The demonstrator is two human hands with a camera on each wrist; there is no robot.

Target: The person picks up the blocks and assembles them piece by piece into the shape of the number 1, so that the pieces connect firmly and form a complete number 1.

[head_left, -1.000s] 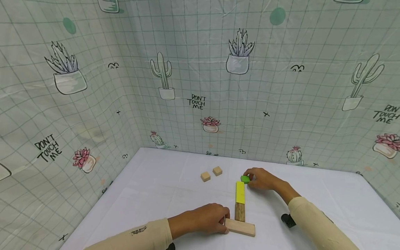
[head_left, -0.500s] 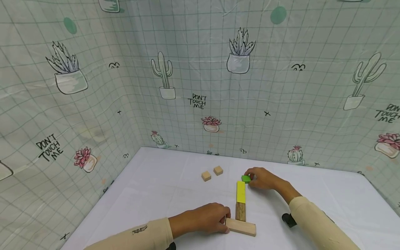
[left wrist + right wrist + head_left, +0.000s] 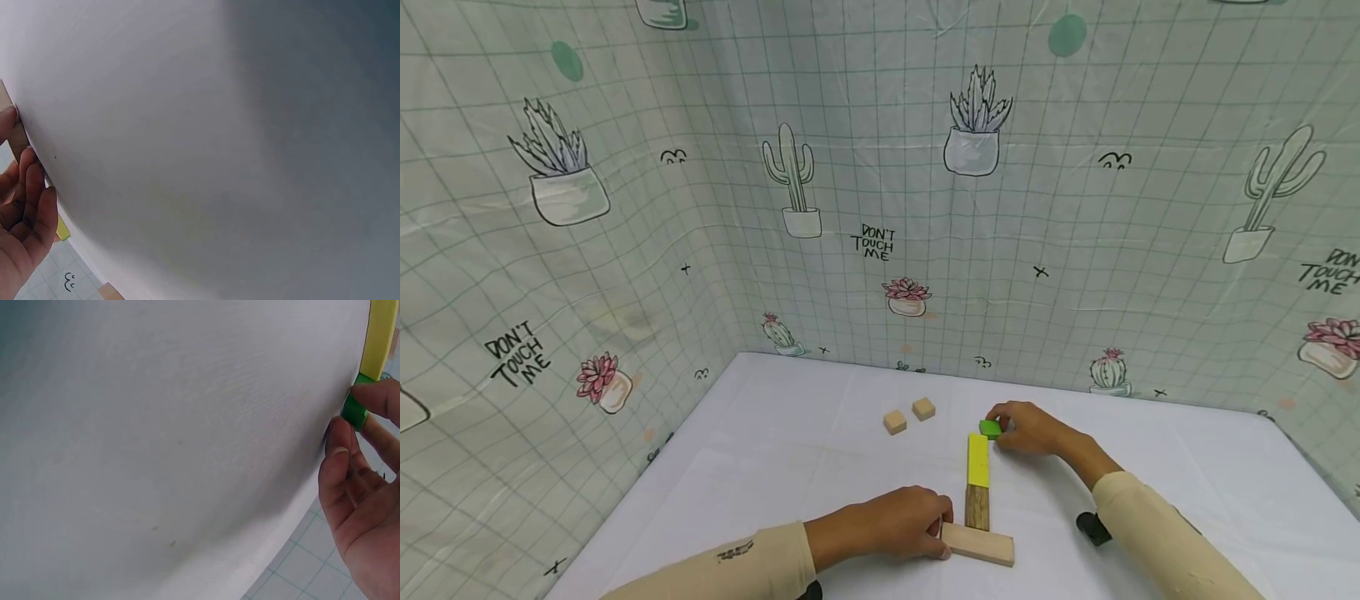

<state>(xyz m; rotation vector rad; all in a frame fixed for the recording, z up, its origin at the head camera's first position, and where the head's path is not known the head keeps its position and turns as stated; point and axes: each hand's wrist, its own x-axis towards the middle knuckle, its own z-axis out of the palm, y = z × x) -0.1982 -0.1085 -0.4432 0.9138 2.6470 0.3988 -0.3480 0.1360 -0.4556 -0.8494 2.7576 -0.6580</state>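
Note:
At the near end of a row of blocks, my left hand (image 3: pixel 906 523) grips the left end of a pale wooden plank (image 3: pixel 981 544) lying crosswise. Beyond the plank runs a dark brown wood block (image 3: pixel 977 507), then a yellow block (image 3: pixel 977 460) in line with it. My right hand (image 3: pixel 1028 428) pinches a small green block (image 3: pixel 990 429) at the far end of the yellow one. In the right wrist view the green block (image 3: pixel 354 411) sits between thumb and fingers, against the yellow block's end (image 3: pixel 379 340). Fingers partly hide both held pieces.
Two small pale wooden cubes, a nearer one (image 3: pixel 895 422) and a farther one (image 3: pixel 923 408), lie left of the green block. A white cloth covers the table (image 3: pixel 760 442). A cactus-printed curtain (image 3: pixel 850 183) stands behind and at the left.
Both hands keep their holds and the blocks stay in place. The whole head view has shifted very slightly.

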